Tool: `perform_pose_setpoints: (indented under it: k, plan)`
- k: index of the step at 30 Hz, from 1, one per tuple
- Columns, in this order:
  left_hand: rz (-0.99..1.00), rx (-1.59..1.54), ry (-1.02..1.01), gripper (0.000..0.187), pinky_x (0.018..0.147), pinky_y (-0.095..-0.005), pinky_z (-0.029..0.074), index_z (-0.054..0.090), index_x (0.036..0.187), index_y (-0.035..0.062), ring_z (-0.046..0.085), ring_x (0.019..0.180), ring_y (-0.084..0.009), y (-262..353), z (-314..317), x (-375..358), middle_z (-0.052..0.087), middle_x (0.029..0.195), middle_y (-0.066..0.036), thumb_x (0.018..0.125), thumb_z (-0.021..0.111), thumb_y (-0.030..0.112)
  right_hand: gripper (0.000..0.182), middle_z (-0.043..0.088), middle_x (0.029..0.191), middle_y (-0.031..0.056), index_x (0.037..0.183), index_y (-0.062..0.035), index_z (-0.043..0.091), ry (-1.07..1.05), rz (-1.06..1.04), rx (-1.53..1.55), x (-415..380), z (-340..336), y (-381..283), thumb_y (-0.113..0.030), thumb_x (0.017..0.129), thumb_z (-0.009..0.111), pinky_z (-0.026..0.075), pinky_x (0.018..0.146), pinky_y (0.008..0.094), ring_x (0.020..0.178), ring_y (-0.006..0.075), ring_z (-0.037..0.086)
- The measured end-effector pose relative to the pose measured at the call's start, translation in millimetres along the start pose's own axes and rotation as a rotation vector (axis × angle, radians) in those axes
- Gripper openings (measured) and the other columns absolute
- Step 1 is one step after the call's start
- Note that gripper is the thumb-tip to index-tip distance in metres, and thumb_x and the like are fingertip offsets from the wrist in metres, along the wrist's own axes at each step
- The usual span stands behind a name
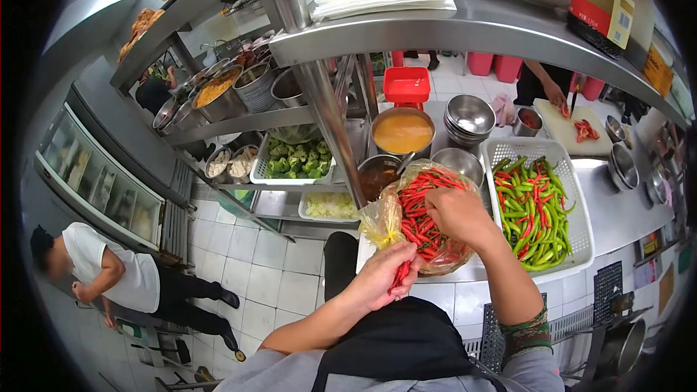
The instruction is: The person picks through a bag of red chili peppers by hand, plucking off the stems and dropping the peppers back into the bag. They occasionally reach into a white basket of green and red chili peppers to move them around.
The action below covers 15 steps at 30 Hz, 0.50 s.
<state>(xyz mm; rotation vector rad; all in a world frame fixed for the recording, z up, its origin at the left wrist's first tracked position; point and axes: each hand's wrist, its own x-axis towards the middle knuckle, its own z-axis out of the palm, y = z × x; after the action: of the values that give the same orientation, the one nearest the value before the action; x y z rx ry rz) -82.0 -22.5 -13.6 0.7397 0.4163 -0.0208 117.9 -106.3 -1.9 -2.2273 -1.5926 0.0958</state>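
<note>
My left hand (385, 274) is closed round a few red chilies (400, 274), at the near edge of an opened plastic bag (381, 221). A heap of long red chilies (420, 207) fills the bag. Over the heap, my right hand (457, 212) is bent down with curled fingers. Its fingertips meet the chilies, and what they pinch is hidden. Just right of the bag stands a white perforated basket (578, 221) of green chilies (534, 210) with some red ones among them.
Behind the bag are a pot of orange liquid (402, 131), a pot of dark sauce (377, 176) and stacked metal bowls (470, 116). A steel shelf (435, 33) spans above. Someone's hand (556, 96) works at a cutting board (573, 131). Another person (116, 265) stands left.
</note>
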Motion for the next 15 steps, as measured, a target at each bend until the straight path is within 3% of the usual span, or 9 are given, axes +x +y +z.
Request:
perform_pose_setpoints:
  k: [2,5,6,10,13,14,15]
  plan:
    - [0.000,-0.006,0.013,0.023,0.040,-0.0218,0.030,0.050,0.094,0.0059,0.043,0.056,-0.0099,4.7,3.6,5.5,0.051,0.082,-0.005,0.105,0.045,0.025,0.011,0.068,0.093,0.0141,0.088,-0.0051,0.064,-0.036,-0.001,0.021,-0.4,-6.2,1.0,-0.015,0.083,0.064,0.051,0.076,0.0478,0.087,0.0362,0.066]
    - [-0.022,0.008,-0.010,0.021,0.040,-0.0212,0.030,0.050,0.095,0.0062,0.043,0.056,-0.0098,6.0,11.1,10.0,0.052,0.082,-0.004,0.106,0.045,0.024,0.014,0.068,0.098,0.0152,0.093,-0.0047,0.066,0.093,-0.161,0.064,4.4,8.7,-1.8,-0.014,0.084,0.062,0.051,0.078,0.0481,0.089,0.0362,0.066]
    - [-0.027,0.013,-0.031,0.021,0.041,-0.0211,0.030,0.049,0.096,0.0065,0.043,0.056,-0.0098,6.0,12.4,10.5,0.051,0.082,-0.004,0.106,0.045,0.024,0.017,0.067,0.101,0.0160,0.097,-0.0045,0.067,-0.010,-0.155,0.055,8.3,14.3,-2.3,-0.013,0.084,0.060,0.052,0.078,0.0475,0.091,0.0362,0.066]
    - [-0.023,0.004,-0.049,0.018,0.042,-0.0205,0.030,0.050,0.098,0.0072,0.043,0.058,-0.0092,6.5,10.5,9.9,0.051,0.083,-0.004,0.106,0.045,0.023,0.020,0.067,0.098,0.0169,0.100,-0.0049,0.067,-0.095,-0.097,-0.016,5.2,14.3,-4.1,-0.012,0.083,0.060,0.053,0.077,0.0473,0.091,0.0360,0.066]
    - [-0.018,-0.024,0.024,0.017,0.042,-0.0206,0.030,0.050,0.098,0.0078,0.043,0.060,-0.0088,7.0,4.2,9.5,0.051,0.085,-0.003,0.106,0.046,0.023,0.023,0.067,0.100,0.0177,0.102,-0.0043,0.068,-0.073,-0.006,-0.043,-7.4,-4.1,-3.9,-0.013,0.083,0.058,0.052,0.077,0.0482,0.090,0.0375,0.066]
    - [-0.004,-0.017,0.015,0.016,0.043,-0.0206,0.031,0.050,0.099,0.0080,0.043,0.060,-0.0086,7.1,2.1,9.6,0.050,0.085,-0.003,0.105,0.047,0.023,0.024,0.067,0.092,0.0156,0.104,-0.0024,0.068,0.056,-0.054,-0.008,-14.2,-6.8,0.9,-0.009,0.082,0.061,0.055,0.073,0.0429,0.081,0.0320,0.068]
    - [0.010,-0.016,0.010,0.017,0.043,-0.0207,0.031,0.051,0.099,0.0080,0.044,0.060,-0.0088,8.2,1.5,10.1,0.051,0.085,-0.003,0.105,0.047,0.023,0.024,0.067,0.089,0.0142,0.104,-0.0016,0.067,0.046,-0.016,0.142,-18.3,-15.8,-0.8,-0.007,0.082,0.063,0.055,0.071,0.0398,0.078,0.0283,0.068]
